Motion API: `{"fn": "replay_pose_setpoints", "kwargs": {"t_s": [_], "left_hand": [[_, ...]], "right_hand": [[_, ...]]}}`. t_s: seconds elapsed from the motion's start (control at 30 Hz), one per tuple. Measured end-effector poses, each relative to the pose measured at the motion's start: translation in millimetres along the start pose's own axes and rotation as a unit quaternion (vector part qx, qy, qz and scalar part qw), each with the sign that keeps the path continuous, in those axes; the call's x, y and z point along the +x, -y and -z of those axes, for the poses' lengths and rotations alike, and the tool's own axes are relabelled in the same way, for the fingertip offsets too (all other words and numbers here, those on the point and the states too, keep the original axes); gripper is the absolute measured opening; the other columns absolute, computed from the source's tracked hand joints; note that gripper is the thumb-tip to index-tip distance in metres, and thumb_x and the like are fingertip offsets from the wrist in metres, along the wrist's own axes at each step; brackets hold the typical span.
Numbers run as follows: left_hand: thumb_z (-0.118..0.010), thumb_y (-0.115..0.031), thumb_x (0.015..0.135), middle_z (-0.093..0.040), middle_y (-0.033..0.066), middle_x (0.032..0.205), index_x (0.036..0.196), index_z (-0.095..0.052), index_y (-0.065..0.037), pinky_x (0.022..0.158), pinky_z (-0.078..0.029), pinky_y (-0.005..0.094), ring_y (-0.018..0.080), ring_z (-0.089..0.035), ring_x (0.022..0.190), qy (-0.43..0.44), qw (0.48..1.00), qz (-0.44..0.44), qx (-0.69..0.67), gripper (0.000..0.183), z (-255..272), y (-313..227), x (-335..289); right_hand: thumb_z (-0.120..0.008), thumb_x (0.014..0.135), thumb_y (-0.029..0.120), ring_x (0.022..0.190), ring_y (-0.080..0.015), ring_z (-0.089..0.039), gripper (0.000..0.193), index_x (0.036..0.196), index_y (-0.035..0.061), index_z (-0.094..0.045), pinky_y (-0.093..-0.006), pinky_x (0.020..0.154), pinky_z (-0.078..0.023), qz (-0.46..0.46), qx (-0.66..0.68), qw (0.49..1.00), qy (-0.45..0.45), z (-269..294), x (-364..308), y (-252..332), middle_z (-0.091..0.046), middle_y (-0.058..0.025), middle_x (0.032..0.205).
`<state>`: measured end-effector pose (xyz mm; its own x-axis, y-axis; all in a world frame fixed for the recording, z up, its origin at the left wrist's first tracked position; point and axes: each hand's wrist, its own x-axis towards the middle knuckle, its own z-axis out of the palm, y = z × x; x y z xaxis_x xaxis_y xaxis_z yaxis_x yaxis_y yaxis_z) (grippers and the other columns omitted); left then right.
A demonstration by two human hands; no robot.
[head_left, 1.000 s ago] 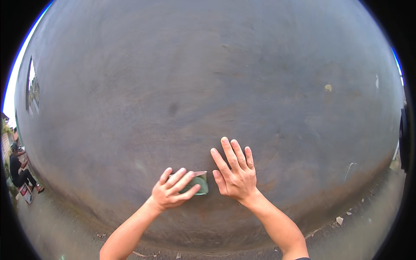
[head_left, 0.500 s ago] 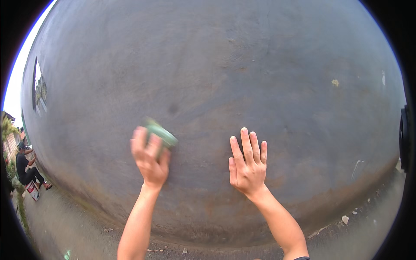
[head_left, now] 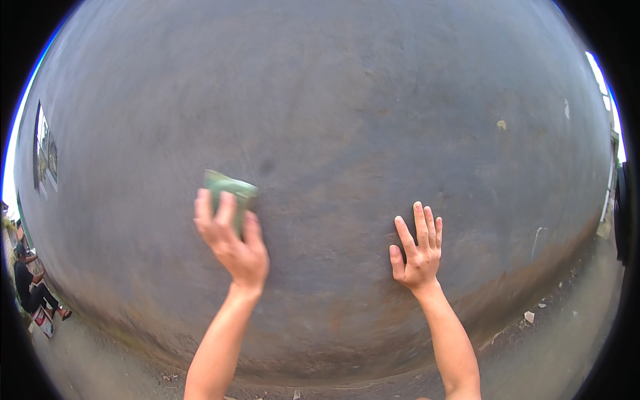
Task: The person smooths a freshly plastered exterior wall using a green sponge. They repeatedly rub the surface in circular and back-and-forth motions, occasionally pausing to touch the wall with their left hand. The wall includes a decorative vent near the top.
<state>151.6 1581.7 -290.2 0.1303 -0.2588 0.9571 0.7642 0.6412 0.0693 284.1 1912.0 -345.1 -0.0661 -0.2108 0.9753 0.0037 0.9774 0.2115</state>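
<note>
A grey plastered wall [head_left: 320, 133] fills most of the view. My left hand [head_left: 239, 250] presses a folded green sheet of what looks like sandpaper [head_left: 232, 187] against it, fingers lying over the sheet; its upper corner sticks out beyond the fingertips. To the right, my right hand [head_left: 419, 259] rests flat on the bare wall, fingers and thumb spread, holding nothing. A little motion blur softens the edges of the left hand.
At far left a person [head_left: 30, 283] in dark clothes sits on a bucket [head_left: 44, 325] by the wall, below a window [head_left: 45, 150]. Brown stains mark the wall's base. A pale stone [head_left: 529, 317] and small rubble lie on the ground [head_left: 567, 347] at right.
My left hand has turned and shifted slightly with the green sandpaper. My right hand now rests farther right on the wall, its thumb more spread. The view has swung somewhat to the right.
</note>
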Motion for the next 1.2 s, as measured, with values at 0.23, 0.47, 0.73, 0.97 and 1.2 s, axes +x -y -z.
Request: {"fn": "replay_pose_setpoints", "kwargs": {"t_s": [0.23,0.47,0.73,0.97,1.2], "left_hand": [[-0.072,-0.021,0.103,-0.048,0.0106,0.171,0.159,-0.055,-0.029,0.138,-0.02,0.0581,0.0357,-0.04,0.161,0.171,0.936,-0.309,0.0,0.058,8,-2,-49],[-0.069,-0.027,0.106,-0.047,0.0113,0.172,0.16,-0.056,-0.031,0.139,-0.015,0.0604,0.0378,-0.036,0.164,0.23,0.906,-0.357,-0.008,0.056,12,-14,-76],[-0.07,-0.034,0.107,-0.042,0.0105,0.176,0.163,-0.051,-0.036,0.14,-0.014,0.0568,0.0373,-0.034,0.165,0.036,0.999,-0.007,0.01,0.059,1,-14,-35],[-0.075,-0.023,0.102,-0.044,0.0127,0.173,0.161,-0.054,-0.027,0.137,-0.018,0.0593,0.0399,-0.038,0.162,0.122,0.979,-0.163,0.007,0.062,10,-10,-39],[-0.073,-0.026,0.105,-0.045,0.012,0.174,0.162,-0.053,-0.032,0.139,-0.014,0.0579,0.0378,-0.034,0.165,0.25,0.895,-0.368,-0.022,0.061,9,-17,-67]], "right_hand": [[-0.056,0.105,0.033,0.163,-0.0414,-0.039,0.052,0.152,0.0154,-0.069,-0.0561,0.136,-0.021,0.005,-0.001,1.0,-0.006,1,-4,-7,-0.049,-0.0238,0.17],[-0.057,0.103,0.028,0.162,-0.0447,-0.039,0.052,0.15,0.0105,-0.07,-0.0573,0.135,-0.022,0.015,0.007,1.0,-0.001,1,-6,-8,-0.049,-0.0269,0.169],[-0.057,0.104,0.032,0.162,-0.0354,-0.043,0.048,0.147,0.0188,-0.073,-0.0522,0.137,-0.021,-0.008,0.01,1.0,-0.017,0,-4,-3,-0.053,-0.0194,0.168],[-0.057,0.104,0.031,0.162,-0.0367,-0.042,0.049,0.148,0.0176,-0.072,-0.0528,0.136,-0.022,-0.005,0.01,1.0,-0.016,1,-5,-4,-0.053,-0.02,0.169],[-0.057,0.103,0.03,0.161,-0.0374,-0.044,0.048,0.147,0.0174,-0.073,-0.0528,0.136,-0.024,-0.006,0.018,1.0,-0.016,-1,-5,1,-0.053,-0.0206,0.168]]}}
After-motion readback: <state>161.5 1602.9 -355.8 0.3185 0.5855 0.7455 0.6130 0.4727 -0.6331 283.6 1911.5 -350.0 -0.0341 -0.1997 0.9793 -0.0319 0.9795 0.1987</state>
